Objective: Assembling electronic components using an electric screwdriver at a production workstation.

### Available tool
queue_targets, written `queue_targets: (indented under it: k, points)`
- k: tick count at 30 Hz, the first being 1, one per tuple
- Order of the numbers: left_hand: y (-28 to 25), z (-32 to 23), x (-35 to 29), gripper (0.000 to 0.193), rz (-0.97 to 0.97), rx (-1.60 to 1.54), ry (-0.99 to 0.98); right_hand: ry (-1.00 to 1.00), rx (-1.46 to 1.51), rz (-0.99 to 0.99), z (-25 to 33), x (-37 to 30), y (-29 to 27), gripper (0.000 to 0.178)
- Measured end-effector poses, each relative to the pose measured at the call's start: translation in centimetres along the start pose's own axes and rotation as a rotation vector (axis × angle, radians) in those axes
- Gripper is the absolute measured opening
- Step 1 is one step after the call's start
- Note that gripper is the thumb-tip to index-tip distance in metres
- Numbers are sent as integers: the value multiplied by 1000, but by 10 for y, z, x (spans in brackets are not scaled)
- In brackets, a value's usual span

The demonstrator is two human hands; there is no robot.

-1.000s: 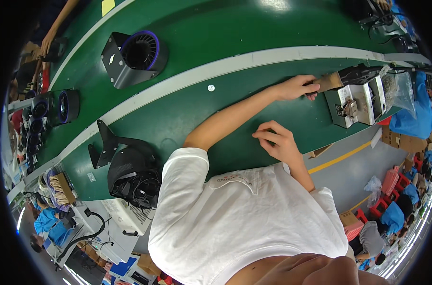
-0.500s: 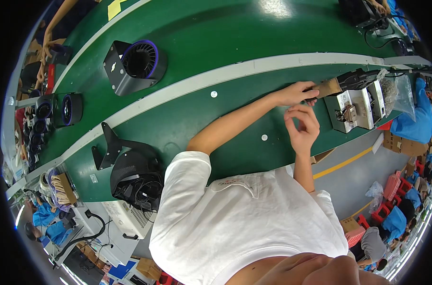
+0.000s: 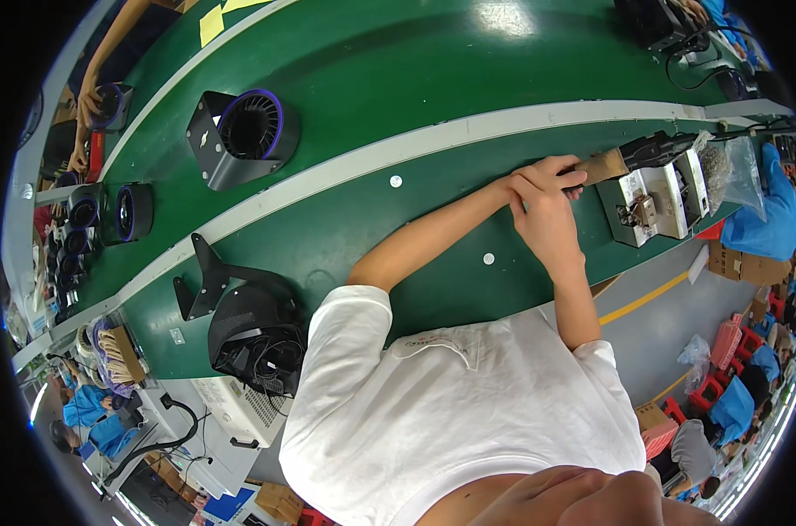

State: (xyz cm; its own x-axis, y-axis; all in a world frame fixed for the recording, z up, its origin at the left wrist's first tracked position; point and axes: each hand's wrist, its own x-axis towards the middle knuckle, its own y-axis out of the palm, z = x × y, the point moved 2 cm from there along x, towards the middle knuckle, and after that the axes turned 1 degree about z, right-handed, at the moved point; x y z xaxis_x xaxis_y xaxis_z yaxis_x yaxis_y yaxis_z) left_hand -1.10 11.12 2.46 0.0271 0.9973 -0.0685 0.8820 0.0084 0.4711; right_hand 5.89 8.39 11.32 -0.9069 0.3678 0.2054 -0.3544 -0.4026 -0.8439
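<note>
My left hand (image 3: 557, 168) reaches across the bench with its fingers closed round the black end of a long tool. The tool has a brown wrapped section (image 3: 604, 167), a black body and a cable; its exact kind does not show. My right hand (image 3: 542, 210) lies over the back of my left hand with bent fingers, and whatever is under its fingertips is hidden. Just right of both hands stand small white metal boxes (image 3: 627, 200), the nearest with a copper-coloured part in its open front.
At left on the green bench (image 3: 450, 285) lies a black housing (image 3: 253, 324) with bundled cables and a bracket. Beyond the pale rail (image 3: 398, 149) stands a black fan unit (image 3: 253, 131) with a purple ring. A co-worker's hand (image 3: 89, 105) handles a similar unit at far left.
My right hand has moved up and left from beside my left hand and now rests on it. My left hand stays by the tool. The whole view has shifted slightly.
</note>
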Motion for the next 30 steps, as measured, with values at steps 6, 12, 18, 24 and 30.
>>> queue_targets:
  k: [6,12,18,24,30]
  points:
    - [1,13,4,38,-21,-34,-50,-76,-94,63,4,8,-12,14]
    - [-4,19,10,35,21,-66,-56,-79,-57,143,0,13,-17,10]
    - [2,13,10,33,4,-12,-2,-156,-113,137,-12,8,-18,12]
    - [-3,22,14,35,21,14,23,-232,-84,132,-15,6,-21,14]
    - [-10,35,22,30,17,165,162,-307,14,116,-26,5,-25,14]
